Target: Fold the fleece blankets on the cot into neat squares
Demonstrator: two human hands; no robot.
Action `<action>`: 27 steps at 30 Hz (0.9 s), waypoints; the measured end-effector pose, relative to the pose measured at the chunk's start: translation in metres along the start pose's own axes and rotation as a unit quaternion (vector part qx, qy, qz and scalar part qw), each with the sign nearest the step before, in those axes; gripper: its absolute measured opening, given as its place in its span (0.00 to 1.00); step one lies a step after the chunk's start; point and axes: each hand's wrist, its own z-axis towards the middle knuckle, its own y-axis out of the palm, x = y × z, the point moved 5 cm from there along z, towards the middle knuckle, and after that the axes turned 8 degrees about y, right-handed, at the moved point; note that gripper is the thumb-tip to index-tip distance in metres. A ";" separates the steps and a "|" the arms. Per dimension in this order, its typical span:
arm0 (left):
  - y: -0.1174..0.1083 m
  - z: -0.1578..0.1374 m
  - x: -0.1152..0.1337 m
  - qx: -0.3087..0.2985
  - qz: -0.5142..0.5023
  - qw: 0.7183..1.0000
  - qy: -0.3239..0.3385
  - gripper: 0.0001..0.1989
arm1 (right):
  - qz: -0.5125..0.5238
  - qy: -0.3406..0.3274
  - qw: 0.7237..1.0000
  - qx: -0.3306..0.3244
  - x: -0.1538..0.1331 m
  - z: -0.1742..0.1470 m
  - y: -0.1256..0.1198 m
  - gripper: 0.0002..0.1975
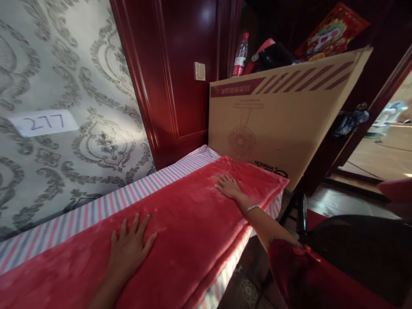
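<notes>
A red plush blanket (180, 214), folded into a long strip, lies over a striped sheet (128, 197) on a narrow raised surface. My left hand (130, 246) rests flat on the nearer part of the blanket with its fingers spread. Farther along, towards the blanket's far end, my right hand (228, 186) lies palm down on it, fingers apart. Neither hand grips anything. Layered folds show along the blanket's right edge.
Behind the far end stands a large cardboard box (270, 116), with a plastic bottle (240, 56) above its edge. A dark chair (357, 253) is at the right. Patterned wallpaper (96, 86) and a dark red door panel (183, 38) border the left side.
</notes>
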 end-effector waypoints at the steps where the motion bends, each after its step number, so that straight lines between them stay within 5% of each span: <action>1: 0.001 0.000 -0.002 -0.004 0.000 1.000 -0.002 0.33 | -0.004 -0.004 1.000 -0.003 0.010 0.006 0.001 0.31; 4: 0.005 0.002 -0.004 -0.019 -0.002 1.000 -0.008 0.34 | -0.035 -0.008 0.999 -0.001 0.035 0.022 0.004 0.30; 9: 0.011 0.003 -0.006 -0.010 -0.003 1.000 -0.002 0.35 | -0.049 0.107 0.993 0.025 0.093 0.037 -0.002 0.30; 13: 0.012 0.002 -0.007 -0.020 0.014 1.000 -0.006 0.36 | -0.041 0.124 0.991 0.011 0.114 0.038 -0.004 0.31; 22: 0.004 0.000 -0.001 -0.006 0.009 1.000 -0.002 0.34 | -0.045 0.098 0.993 0.044 0.067 0.091 -0.038 0.28; 27: 0.012 -0.002 -0.006 0.000 -0.008 1.000 0.001 0.34 | -0.021 0.078 0.996 0.036 0.045 0.118 -0.020 0.30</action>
